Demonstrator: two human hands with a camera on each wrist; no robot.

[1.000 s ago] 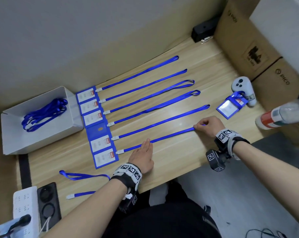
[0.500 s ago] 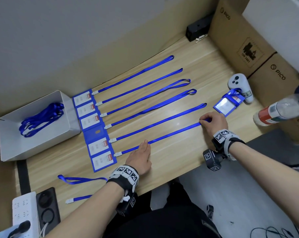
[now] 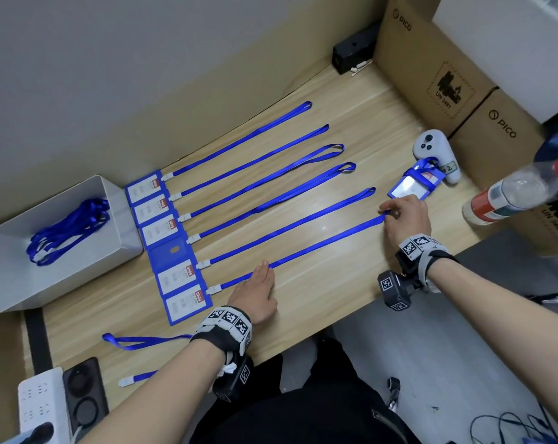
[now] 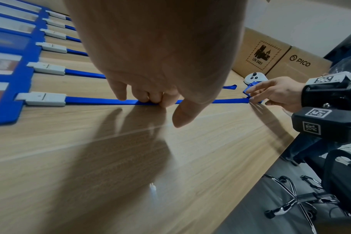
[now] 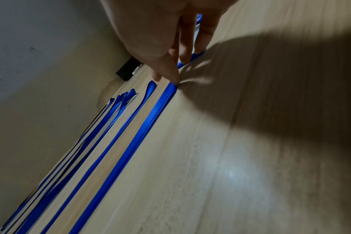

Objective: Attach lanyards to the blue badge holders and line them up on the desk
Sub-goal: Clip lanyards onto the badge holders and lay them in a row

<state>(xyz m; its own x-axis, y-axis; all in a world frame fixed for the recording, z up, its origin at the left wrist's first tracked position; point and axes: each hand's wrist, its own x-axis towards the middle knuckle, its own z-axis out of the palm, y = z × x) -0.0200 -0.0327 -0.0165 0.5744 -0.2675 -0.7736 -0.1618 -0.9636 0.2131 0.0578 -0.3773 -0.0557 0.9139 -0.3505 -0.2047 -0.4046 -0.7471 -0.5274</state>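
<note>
Your left hand (image 3: 254, 291) lies flat, fingers straight, pressing the nearest lanyard (image 3: 322, 242) to the table (image 3: 319, 302) just right of its white clip (image 3: 214, 289). Your right hand (image 3: 405, 216), at about 2 o'clock from the left, has its grip pinched on the strap's far loop.

If you pull harder with the right, the strap could slide under your flat fingers and drag the badge holder (image 3: 188, 303) out of the column, or skew the strap toward its neighbour at 12 o'clock. Let go abruptly and the loop may curl.

Counted, left to right:
- one grey box (image 3: 8, 283) holding a bundle of spare lanyards (image 3: 68, 230), number unclear;
- six holders in the column with six straps laid out;
- one loose lanyard (image 3: 143, 341) at 7 o'clock;
- one more holder (image 3: 408, 185) wrapped in its strap at 1 o'clock, touching the white controller (image 3: 429, 145).
</note>
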